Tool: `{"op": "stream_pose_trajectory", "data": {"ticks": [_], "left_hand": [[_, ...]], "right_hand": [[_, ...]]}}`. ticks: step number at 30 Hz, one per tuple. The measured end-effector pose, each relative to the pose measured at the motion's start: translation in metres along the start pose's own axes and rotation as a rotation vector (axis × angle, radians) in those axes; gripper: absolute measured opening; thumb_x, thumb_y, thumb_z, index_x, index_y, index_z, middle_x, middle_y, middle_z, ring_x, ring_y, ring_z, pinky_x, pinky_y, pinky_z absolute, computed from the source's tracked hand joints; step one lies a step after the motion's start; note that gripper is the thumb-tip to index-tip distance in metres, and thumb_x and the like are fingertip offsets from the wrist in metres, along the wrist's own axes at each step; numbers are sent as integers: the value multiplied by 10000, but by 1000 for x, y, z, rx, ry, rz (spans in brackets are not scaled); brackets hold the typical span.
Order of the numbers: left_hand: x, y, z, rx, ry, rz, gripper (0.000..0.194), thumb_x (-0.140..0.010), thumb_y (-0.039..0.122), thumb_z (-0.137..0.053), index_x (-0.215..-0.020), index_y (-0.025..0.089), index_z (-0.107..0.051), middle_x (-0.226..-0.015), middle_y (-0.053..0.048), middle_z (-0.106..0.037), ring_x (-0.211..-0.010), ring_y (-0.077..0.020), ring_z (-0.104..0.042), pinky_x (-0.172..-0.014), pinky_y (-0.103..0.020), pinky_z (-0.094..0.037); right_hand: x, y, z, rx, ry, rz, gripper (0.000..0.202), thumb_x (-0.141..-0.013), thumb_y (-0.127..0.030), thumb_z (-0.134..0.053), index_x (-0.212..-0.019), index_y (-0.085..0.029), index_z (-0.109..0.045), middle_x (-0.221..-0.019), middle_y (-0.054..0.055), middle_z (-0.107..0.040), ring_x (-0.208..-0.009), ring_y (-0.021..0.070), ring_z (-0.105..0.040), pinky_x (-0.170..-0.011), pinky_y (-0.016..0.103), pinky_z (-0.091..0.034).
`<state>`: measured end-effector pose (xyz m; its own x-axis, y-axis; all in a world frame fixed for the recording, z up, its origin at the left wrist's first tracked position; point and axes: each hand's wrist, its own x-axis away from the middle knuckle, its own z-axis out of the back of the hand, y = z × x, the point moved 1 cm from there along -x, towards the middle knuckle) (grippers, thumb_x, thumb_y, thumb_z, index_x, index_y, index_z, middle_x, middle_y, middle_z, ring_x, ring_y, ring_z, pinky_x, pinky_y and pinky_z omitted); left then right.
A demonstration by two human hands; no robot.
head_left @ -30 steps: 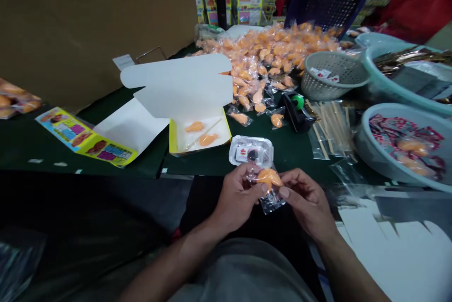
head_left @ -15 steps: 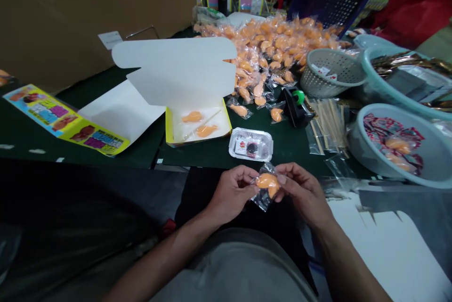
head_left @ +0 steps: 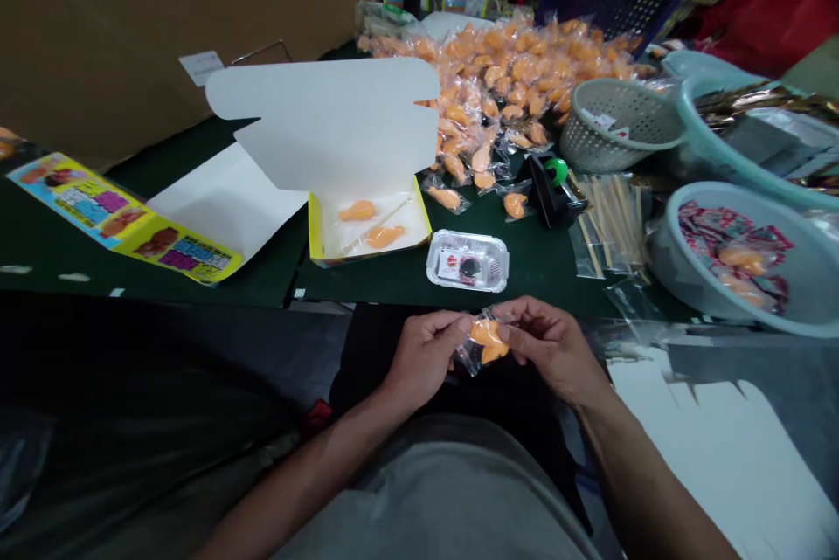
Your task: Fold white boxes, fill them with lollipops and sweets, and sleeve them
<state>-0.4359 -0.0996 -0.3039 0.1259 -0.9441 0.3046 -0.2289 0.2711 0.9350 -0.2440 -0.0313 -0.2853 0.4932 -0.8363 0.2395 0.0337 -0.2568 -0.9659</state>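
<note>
Shifted leftward: glossy clear packet (head_left: pixel 473 356), orange piece (head_left: pixel 490 343) inside, pinched by left hand (head_left: pixel 419 357) and right hand (head_left: pixel 556 350)

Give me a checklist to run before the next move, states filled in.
1. Wrapped orange piece held: ok, between left hand and right hand.
2. A hand free: not ok, both are on the piece.
3. Clear bag around it sealed: cannot tell, hands cover parts.
4. Yellow-edged box open: ok, two orange pieces and a stick show inside.
5. Foil tray on the table: ok, just beyond the hands.
</note>
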Motion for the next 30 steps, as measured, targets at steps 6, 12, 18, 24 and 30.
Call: {"op": "stream_pose_trajectory", "data": {"ticks": [6,12,18,24,30], "left_hand": [[1,-4,-2,30,-79,18,448,-912,529,-737,-1023,101,-809,-665,-47,-686,-518,-101,-534,-464,-195,-417],[7,-6,-2,107,46,-3,379,-870,472,-797,-995,115,-769,-749,-68,-736,-583,-158,-644,-481,-237,-518],[9,-6,-6,132,73,-6,383,-820,483,-851,-976,141,-776,-826,-52,-737,-635,-144,-635,-494,-221,-526],[9,-8,-5,69,70,-9,389,-884,521,-784,-839,135,-774,-704,-21,-664,-603,-111,-544,-526,-200,-438],[9,-15,-4,41,55,-36,404,-908,537,-756,-830,141,-741,-637,9,-608,-539,-100,-496,-500,-210,-385]], "right_hand": [[-7,3,-7,-54,-47,-69,288,-845,-386,-901,-1024,-184,-800,-854,36,-728,-614,67,-539,-497,154,-375],[2,14,-12,-149,67,-34,347,-880,-461,-861,-1102,-218,-752,-871,33,-721,-691,147,-637,-547,233,-542],[6,13,-14,11,221,32,309,-908,-478,-822,-853,-179,-764,-729,31,-690,-639,134,-624,-630,248,-555],[3,10,-19,68,136,34,335,-944,-529,-775,-938,-198,-724,-765,17,-671,-613,129,-573,-552,238,-471],[2,11,-24,180,179,61,464,-959,-568,-748,-731,-181,-632,-643,0,-579,-582,113,-479,-539,232,-394]]}}
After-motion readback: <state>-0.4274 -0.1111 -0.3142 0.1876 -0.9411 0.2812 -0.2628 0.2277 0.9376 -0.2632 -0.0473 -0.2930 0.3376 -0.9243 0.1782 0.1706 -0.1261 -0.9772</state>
